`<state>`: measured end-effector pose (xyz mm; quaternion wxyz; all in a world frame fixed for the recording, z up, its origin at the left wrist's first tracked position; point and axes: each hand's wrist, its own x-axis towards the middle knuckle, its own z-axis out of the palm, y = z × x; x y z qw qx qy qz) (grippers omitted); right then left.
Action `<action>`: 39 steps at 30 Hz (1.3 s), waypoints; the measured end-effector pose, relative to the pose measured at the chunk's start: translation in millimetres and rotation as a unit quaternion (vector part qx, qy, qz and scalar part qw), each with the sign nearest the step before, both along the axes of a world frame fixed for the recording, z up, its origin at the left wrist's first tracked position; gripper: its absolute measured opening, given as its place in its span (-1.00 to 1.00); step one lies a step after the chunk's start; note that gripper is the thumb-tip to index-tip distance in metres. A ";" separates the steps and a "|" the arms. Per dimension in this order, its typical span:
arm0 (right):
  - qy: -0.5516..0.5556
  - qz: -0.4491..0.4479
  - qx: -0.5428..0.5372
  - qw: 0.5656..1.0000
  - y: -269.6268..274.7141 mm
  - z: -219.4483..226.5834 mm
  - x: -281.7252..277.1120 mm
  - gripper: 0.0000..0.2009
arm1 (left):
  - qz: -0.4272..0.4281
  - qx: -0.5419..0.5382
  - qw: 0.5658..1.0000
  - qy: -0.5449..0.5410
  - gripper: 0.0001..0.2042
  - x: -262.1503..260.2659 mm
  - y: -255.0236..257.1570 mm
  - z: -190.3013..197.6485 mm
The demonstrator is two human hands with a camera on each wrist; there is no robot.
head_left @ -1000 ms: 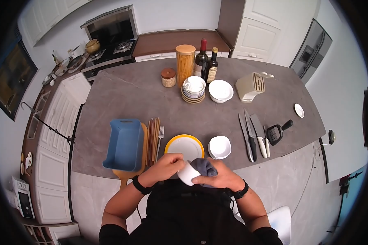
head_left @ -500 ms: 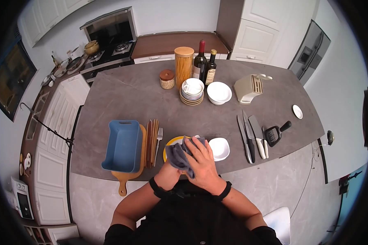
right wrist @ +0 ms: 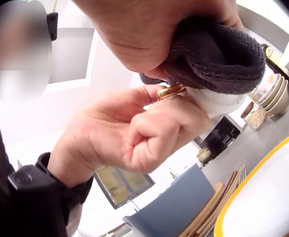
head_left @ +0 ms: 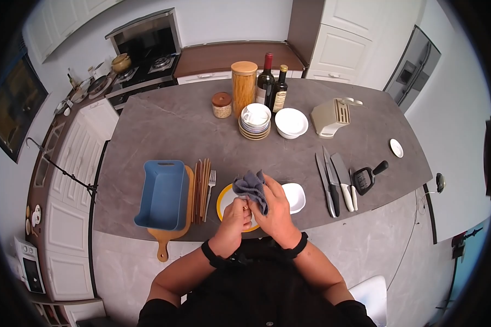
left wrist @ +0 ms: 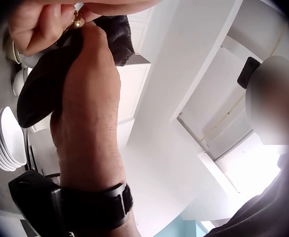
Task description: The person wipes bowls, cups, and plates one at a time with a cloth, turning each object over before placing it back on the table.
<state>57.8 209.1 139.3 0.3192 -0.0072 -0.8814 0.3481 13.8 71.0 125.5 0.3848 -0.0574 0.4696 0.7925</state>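
Over the white plate with a yellow rim (head_left: 220,208), my left hand (head_left: 235,222) pinches the gold handle (right wrist: 170,91) of a white cup (right wrist: 224,102). Most of the cup is hidden behind fingers and cloth; part of its white side shows in the right wrist view. My right hand (head_left: 276,212) grips a dark grey cloth (head_left: 251,186) bunched against the cup. Just right of the plate stand white square bowls (head_left: 295,197), partly covered by the right hand in the head view.
A blue bin (head_left: 163,191) sits on a wooden board (head_left: 162,248) at left, beside chopsticks (head_left: 203,188) and a fork (head_left: 211,182). Several knives (head_left: 338,180) and a black-handled grater-like tool (head_left: 367,179) lie right. Stacked dishes (head_left: 255,129), bottles (head_left: 265,87) and a knife block (head_left: 331,117) stand behind.
Both hands have moved forward over the plate with the cup and cloth. The cloth went from beside the cup to covering it, and the right hand has shifted around it.
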 end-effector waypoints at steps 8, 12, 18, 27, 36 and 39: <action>-0.117 0.122 -0.671 0.722 29.7 4.5 -15.3 -0.62 | -0.034 0.033 0.998 0.044 -0.79 -11.2 -13.0 6.2; -0.161 0.176 -0.745 0.623 37.8 -0.4 -17.3 -0.56 | -0.049 0.068 0.994 0.076 -0.80 -17.5 -14.1 0.0; -0.152 0.193 -0.820 0.517 34.7 -20.9 -18.6 -0.52 | -0.031 0.056 0.988 0.137 -0.84 -17.7 -10.5 -2.4; -0.151 0.122 -0.810 0.553 19.9 -15.4 -13.5 -0.53 | 0.074 -0.334 0.727 0.595 -0.74 -26.3 -4.7 -20.2; -0.053 0.068 -0.740 0.668 10.2 -32.2 -12.4 -0.60 | 0.062 -0.295 0.666 0.682 -0.67 -28.6 -3.7 10.8; 0.004 0.066 -0.667 0.742 -2.1 -33.9 -14.6 -0.63 | 0.061 -0.309 0.642 0.699 -0.85 -36.3 0.2 4.8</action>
